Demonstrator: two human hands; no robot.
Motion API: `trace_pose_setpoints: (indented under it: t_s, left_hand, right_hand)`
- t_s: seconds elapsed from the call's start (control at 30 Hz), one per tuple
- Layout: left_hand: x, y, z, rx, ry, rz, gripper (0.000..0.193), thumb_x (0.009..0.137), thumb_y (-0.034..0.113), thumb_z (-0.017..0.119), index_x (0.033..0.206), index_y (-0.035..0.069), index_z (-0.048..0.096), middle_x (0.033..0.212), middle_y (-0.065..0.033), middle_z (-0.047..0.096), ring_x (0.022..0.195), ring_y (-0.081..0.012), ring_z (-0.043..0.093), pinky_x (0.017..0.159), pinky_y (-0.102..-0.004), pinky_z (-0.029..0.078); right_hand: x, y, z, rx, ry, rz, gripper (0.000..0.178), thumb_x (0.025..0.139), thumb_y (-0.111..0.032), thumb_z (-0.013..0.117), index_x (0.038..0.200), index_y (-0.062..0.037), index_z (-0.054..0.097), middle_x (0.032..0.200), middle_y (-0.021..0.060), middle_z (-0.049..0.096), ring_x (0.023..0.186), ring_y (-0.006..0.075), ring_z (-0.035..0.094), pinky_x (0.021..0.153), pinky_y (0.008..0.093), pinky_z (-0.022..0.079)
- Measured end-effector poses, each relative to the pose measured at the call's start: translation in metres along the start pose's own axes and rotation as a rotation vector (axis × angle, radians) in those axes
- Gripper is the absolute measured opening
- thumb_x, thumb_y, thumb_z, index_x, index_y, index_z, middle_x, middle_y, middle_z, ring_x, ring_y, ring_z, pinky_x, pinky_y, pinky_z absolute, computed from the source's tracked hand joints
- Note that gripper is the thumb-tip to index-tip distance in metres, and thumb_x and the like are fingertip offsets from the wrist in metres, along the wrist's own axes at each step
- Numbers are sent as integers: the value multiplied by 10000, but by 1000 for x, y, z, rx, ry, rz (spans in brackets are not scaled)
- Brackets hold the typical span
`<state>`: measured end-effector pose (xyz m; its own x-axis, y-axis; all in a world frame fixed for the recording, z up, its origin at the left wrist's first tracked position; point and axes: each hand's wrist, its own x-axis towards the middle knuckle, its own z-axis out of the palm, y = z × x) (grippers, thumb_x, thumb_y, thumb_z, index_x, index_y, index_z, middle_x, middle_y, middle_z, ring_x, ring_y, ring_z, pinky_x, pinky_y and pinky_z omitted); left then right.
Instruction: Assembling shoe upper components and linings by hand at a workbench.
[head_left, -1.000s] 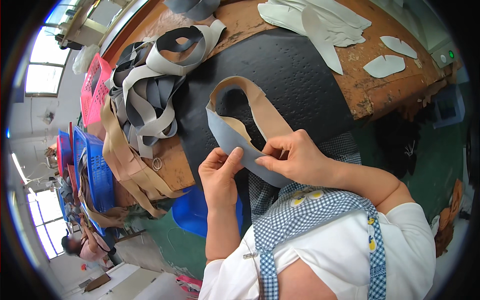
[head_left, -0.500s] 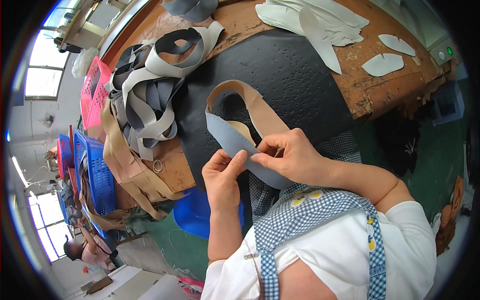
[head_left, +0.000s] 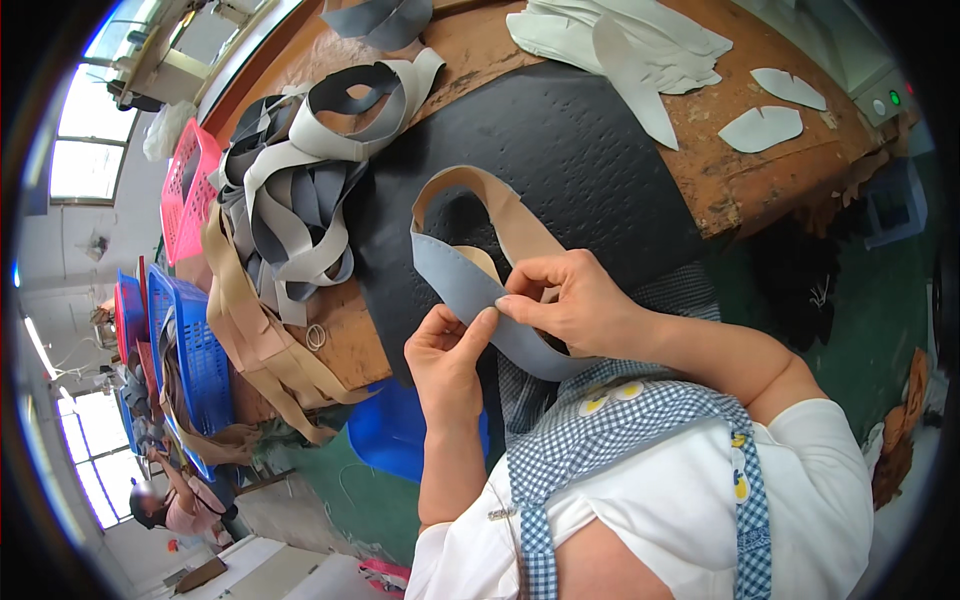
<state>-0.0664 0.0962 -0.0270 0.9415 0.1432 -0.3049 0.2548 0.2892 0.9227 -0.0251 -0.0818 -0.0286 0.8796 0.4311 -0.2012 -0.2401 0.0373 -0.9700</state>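
Observation:
A looped strip (head_left: 455,275), blue-grey on one face and tan on the other, is held near my apron with its far part over a black mat (head_left: 590,150). My left hand (head_left: 447,362) pinches the near edge of the loop between thumb and fingers. Close beside it, my right hand (head_left: 572,305) grips the same strip, thumb and forefinger pressed on its edge. The two thumbs almost meet on the blue-grey face. Parts of the fingers behind the strip are hidden.
Grey and white strips (head_left: 300,190) are heaped left of the mat, tan strips (head_left: 260,340) hanging below them. White cut pieces (head_left: 640,60) lie at the far right. Pink (head_left: 190,195) and blue baskets (head_left: 200,350) stand at left. Another person (head_left: 180,500) is in the background.
My right hand has shifted slightly up and left along the strip, its fingers drawn closer to my left thumb. My left hand stays nearly in place.

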Motion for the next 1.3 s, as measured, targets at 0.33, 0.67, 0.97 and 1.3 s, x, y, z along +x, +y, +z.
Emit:
trace_pose_setpoints:
  t_s: [0.33,0.67,0.97,1.3]
  left_hand:
    - [51,87,15,347,149,667,274,876,-13,701,1144,31,658,937,-1,643,819,-72,599,728,-199,490]
    - [43,-3,53,2281,-822,1544,351,852,177,562,1085,-71,645,909,-185,672,878,-296,631,655,-356,544]
    - [13,-46,45,1954,-401,1312,331,872,107,548,1135,-90,593,1127,-370,630,1028,-426,675,845,-414,578]
    - [26,-46,66,1675,-125,1171,271,911,238,643,1039,-1,634,862,-77,628,744,-194,623,624,-266,507]
  right_hand:
    - [22,-45,-9,-400,431,-702,140,938,-78,638,1061,-12,633,897,98,689,795,139,678,689,280,547]
    - [5,-32,-58,-798,295,-1092,284,739,110,614,1001,5,637,931,130,661,843,294,659,771,368,561]
    - [14,-5,-70,-1142,293,-749,215,809,10,637,1023,33,632,984,169,676,940,324,660,833,389,549]
    - [-1,-4,-88,-794,270,-335,132,918,-36,582,1012,35,641,962,178,679,850,313,673,733,371,530]
